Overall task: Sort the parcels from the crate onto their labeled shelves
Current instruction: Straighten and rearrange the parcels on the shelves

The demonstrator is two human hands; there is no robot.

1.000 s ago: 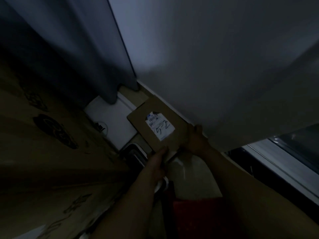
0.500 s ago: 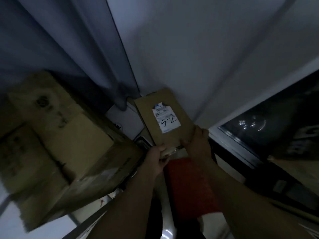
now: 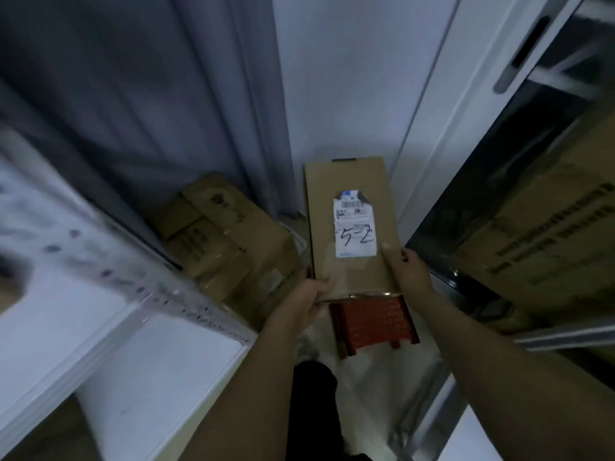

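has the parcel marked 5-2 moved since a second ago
Cannot tell: the head camera swung. The left hand and right hand hold the parcel just beyond the red crate, right of the curtain, much as before.

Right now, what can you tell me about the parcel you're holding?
The parcel is a flat, oblong brown cardboard box, held face up, pointing lengthwise away from the person. A white label with barcodes sits on its top face, with 5-2 handwritten in dark marker. The left hand grips its near left corner, and the right hand grips its right edge, thumb on top. A red crate shows just below its near end. The box looks closed; the fine print is too blurred to read.
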